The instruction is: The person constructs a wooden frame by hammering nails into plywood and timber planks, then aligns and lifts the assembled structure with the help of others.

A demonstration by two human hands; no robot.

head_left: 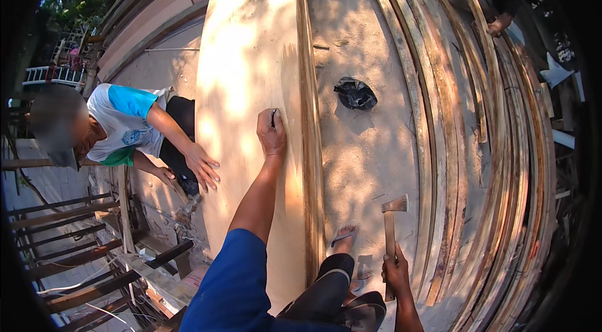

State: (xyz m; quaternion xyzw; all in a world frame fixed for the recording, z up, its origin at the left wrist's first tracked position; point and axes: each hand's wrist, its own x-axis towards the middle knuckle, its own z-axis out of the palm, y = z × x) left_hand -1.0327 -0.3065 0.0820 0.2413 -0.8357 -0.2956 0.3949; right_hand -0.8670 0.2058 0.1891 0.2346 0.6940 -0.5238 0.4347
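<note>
1. Head view, left hand (271, 134): one, fingers curled in on a small dark item (273, 118); its exact kind cannot be told. Location: knuckles over the pale wooden board (244, 31), which lies beneath the fingers and runs away ahead of them. Likely fault: the item slipping or skewing, from so short a grip.

2. Head view, right hand (396, 272): one, fingers wrapped round the wooden handle of a hatchet-like hammer (390, 238), its metal head beyond the fingers. Likely fault: a dropped tool, should the one-handed hold loosen.

3. Head view, sandalled foot (343, 239): one, on the ground just left of the right-hand fingers and hammer. Likely fault: a struck foot — cause, a low swing or a slip of the handle.

4. Head view, co-worker's hand (202, 166): one, fingers spread, on the board's edge, left of and nearer the wearer than the left-hand fingers. Likely fault: a caught or knocked hand, if the hammer were brought across or the board shifted.

5. Head view, black plastic bag (355, 93): one, on the ground right of the left-hand fingers. Likely fault: a slip underfoot.

6. Head view, long timber strips (411, 75): several, right of the right-hand fingers. Likely fault: a snagged hammer, from a wide swing.
</note>
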